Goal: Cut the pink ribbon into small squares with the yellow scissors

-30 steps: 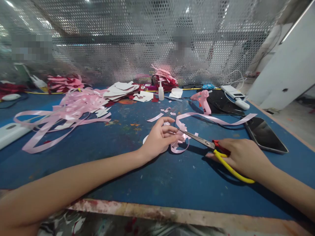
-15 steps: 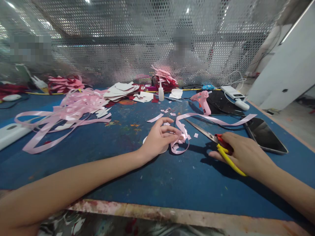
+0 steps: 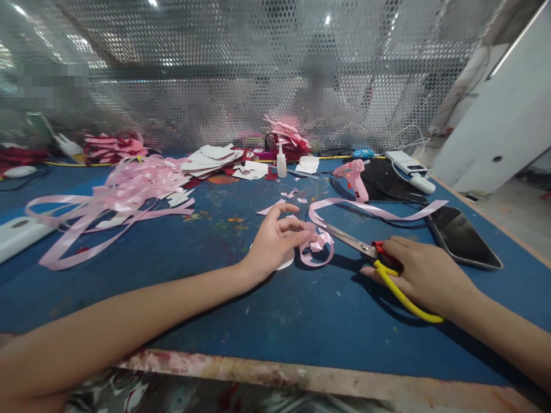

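Observation:
My left hand (image 3: 275, 244) is closed in a pinch on a pink satin ribbon (image 3: 374, 209), near the middle of the table. From the fingertips the ribbon curls in a loop, and a long tail runs off to the right. In my right hand (image 3: 424, 275) is a pair of scissors (image 3: 365, 248) with red and yellow handles, its blades pointing left to the ribbon by my left fingertips. Small cut ribbon pieces (image 3: 319, 241) lie beneath the fingers. A white disc (image 3: 285, 262) is partly covered by my left hand.
A heap of pink ribbon (image 3: 138, 186) lies at the left beside white paper pieces (image 3: 213, 158). Behind stand a small white bottle (image 3: 281, 163) and a pink glue gun (image 3: 355, 179). At right is a dark phone (image 3: 467, 236); a perforated metal screen (image 3: 241, 74) closes the back.
The scissors have moved left, their tips now at the ribbon. My left hand has shifted slightly left with the ribbon, and more of the white disc shows.

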`<state>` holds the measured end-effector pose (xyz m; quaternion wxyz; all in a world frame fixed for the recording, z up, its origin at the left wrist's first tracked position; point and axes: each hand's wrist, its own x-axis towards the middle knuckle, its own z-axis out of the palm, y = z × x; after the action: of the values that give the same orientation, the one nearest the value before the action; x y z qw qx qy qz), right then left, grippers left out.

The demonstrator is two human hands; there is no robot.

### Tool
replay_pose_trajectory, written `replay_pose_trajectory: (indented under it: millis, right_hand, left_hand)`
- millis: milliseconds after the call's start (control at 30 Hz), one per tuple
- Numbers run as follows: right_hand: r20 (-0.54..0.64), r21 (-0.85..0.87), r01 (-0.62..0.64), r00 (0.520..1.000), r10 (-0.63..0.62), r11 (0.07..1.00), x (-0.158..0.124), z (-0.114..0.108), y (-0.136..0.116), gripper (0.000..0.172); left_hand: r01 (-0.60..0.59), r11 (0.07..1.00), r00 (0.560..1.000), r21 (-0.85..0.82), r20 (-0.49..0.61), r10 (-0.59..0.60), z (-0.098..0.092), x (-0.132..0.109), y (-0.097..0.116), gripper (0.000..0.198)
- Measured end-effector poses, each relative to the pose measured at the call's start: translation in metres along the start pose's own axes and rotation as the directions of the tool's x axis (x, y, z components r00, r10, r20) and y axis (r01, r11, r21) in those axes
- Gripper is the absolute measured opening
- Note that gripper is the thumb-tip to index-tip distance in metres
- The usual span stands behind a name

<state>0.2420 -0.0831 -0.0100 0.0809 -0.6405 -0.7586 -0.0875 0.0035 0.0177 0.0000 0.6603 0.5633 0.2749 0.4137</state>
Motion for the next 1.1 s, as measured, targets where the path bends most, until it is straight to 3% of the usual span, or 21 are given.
replay_pose_trajectory:
  millis: [200,400,733,1100]
  right_hand:
    - [-0.050,-0.004,0.065,0.997,-0.066,0.998,-0.0006,-0.0006,-0.0047,0.049]
    - [-0.020,0.010,0.094,0.995,-0.094,0.996,0.0000,-0.0027,-0.0064,0.053]
    - [0.050,-0.013,0.076,0.996,-0.075,0.997,-0.0024,0.0029,-0.0013,0.050]
    - [0.023,0.004,0.055,0.998,-0.055,0.998,0.0030,-0.0003,-0.0013,0.050]
  left_hand:
    - [0.005,1.000,1.000,0.010,0.012,-0.005,0.0010,-0.0009,0.0000,0.043]
    - [0.035,0.998,0.998,0.045,0.057,-0.038,0.0020,-0.0022,0.0010,0.046]
    - [0.055,0.997,0.996,0.058,0.061,-0.058,0.0032,-0.0037,0.0021,0.048]
    - [0.061,0.996,0.997,0.064,0.051,-0.064,0.0020,-0.0012,0.0011,0.047]
